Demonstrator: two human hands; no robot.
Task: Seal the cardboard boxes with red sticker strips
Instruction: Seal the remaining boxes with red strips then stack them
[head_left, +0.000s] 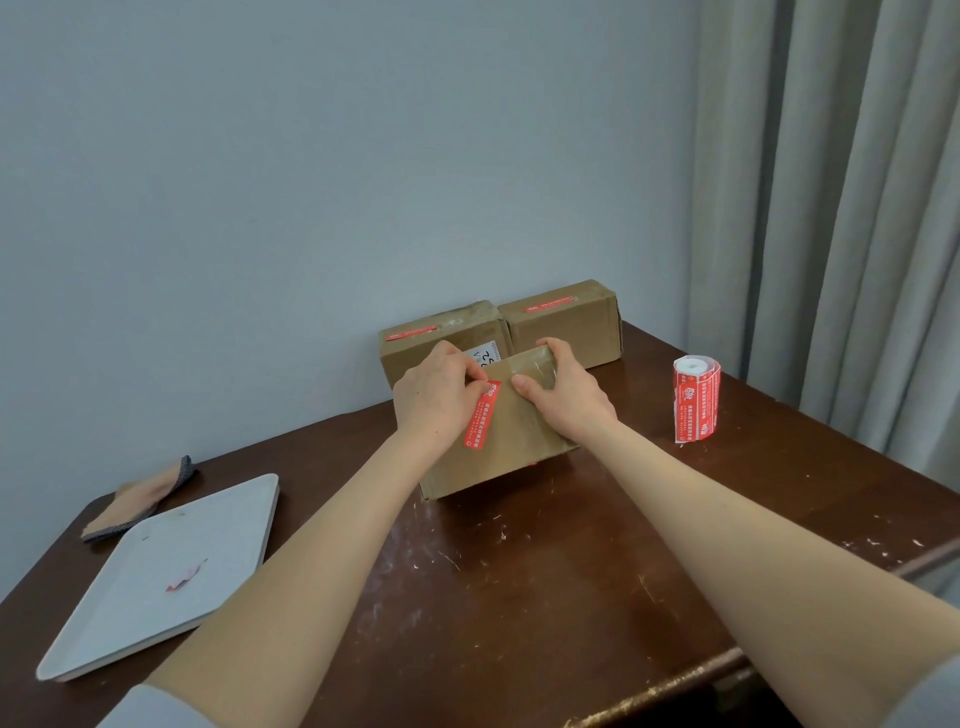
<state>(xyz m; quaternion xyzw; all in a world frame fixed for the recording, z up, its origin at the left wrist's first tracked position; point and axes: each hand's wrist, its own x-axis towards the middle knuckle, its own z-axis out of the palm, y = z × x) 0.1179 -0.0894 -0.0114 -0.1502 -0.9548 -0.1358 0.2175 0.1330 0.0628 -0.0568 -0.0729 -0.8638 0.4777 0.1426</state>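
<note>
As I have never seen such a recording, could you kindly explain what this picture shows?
No machine here: a person works with bare hands, and the single picture comes from a head-worn camera looking forward and down. On the brown table the right hand grips the near box while the left hand pinches the far end of a red sticker strip lying on it. Behind stand a back-left box and a back-right box, each already bearing a red strip. The sticker roll stands to the right; a white tray with a pink scrap and a cloth lie to the left.
</note>
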